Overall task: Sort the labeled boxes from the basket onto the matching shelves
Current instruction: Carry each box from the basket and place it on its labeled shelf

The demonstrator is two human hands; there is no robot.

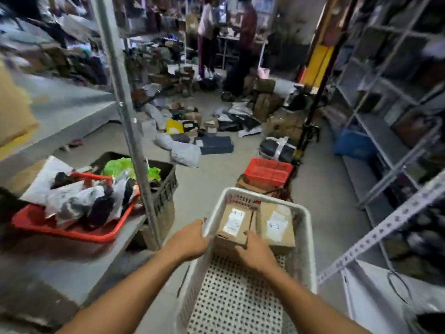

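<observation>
A white perforated plastic basket (305, 237) stands low in front of me. At its far end lie two brown cardboard boxes with white labels, a left box (234, 222) and a right box (275, 224). My left hand (189, 241) grips the basket's left rim. Inside the basket, my right hand (255, 253) grips the near end of the left box, fingers curled over its edge. The near half of the basket floor is bare.
On my left, a grey metal shelf (72, 273) carries a red tray (72, 232) of bagged parcels beside an upright post (134, 141). A black crate (166, 184) and red crate (267, 173) sit on the floor. Shelving (385, 141) lines the right. Parcels litter the floor ahead; two people stand far back.
</observation>
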